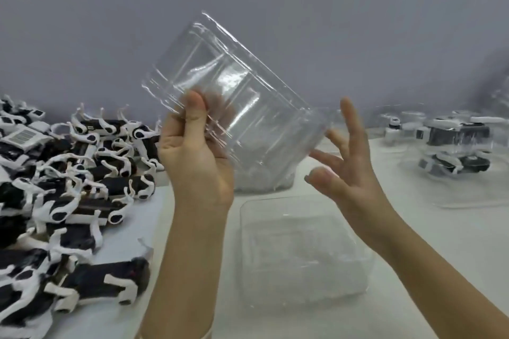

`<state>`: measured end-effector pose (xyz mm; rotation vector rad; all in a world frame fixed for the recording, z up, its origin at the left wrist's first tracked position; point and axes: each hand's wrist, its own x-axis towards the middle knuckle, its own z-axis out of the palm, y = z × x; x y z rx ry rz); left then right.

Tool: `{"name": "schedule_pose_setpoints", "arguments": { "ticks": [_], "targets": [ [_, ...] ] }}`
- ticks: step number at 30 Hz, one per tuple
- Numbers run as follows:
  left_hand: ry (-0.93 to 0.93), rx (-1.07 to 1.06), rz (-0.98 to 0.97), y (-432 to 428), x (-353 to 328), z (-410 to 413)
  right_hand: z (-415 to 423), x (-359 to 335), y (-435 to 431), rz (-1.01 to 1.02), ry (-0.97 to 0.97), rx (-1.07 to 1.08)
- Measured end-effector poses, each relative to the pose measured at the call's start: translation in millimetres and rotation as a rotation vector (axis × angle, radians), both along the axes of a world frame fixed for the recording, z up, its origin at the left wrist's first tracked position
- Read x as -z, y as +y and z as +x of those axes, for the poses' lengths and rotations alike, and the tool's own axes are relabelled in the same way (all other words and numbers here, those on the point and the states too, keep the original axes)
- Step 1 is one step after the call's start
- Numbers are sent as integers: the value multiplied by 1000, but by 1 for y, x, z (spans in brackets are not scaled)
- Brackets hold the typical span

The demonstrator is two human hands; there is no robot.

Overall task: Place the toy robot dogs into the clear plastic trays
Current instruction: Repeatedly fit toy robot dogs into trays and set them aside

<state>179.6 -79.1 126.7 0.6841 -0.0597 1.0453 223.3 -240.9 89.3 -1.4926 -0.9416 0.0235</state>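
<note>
My left hand (194, 157) holds a clear plastic tray (237, 96) up in the air, tilted, with the thumb on its near face and the fingers behind it. My right hand (344, 162) hovers just right of the tray's lower corner, fingers spread and straight, its fingertips at or near the tray's edge. A second clear plastic tray (297, 250) lies flat on the white table below my hands. A pile of several black and white toy robot dogs (71, 181) covers the table's left side.
A stack or bag of clear trays (264, 176) sits behind the raised one. At the far right, trays with packed toy dogs (454, 146) stand on the table (440, 242). A grey wall runs behind.
</note>
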Motion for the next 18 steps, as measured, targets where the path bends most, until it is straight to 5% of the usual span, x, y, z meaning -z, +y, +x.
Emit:
{"name": "schedule_pose_setpoints", "arguments": {
  "ticks": [5,10,14,18],
  "targets": [
    [144,210,-6,11,7,25,50,-32,45,181,26,149],
    [690,-174,221,65,25,40,105,-21,55,54,-3,99],
    [798,-133,480,85,34,61,128,3,66,-135,38,9],
    [846,-112,445,84,47,84,133,0,86,-2,235,69]
  ]
}}
